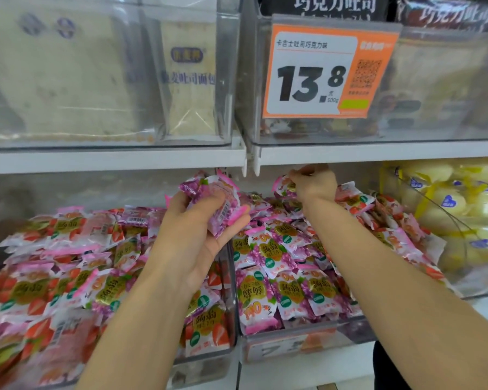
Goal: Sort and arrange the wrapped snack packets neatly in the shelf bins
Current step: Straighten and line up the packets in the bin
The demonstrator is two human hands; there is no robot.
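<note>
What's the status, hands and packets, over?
Left hand clutching a bunch of purple packets. Right hand pinching a packet at the back of the right bin. Red packets mixed in there; nothing blocking.

Small shiny snack packets [279, 277] fill two clear bins [234, 277] side by side. The left bin has mostly red strawberry ones [34, 299]. The right has purple grape ones.

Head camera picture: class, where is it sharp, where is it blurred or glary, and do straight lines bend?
Head view: the orange price tag reads crisply; the bread packs behind the upper clear bin look hazy, with pale glare on the plastic; the white shelf edge bows from wide-angle distortion; the left hand and right hand are slightly soft.
</note>
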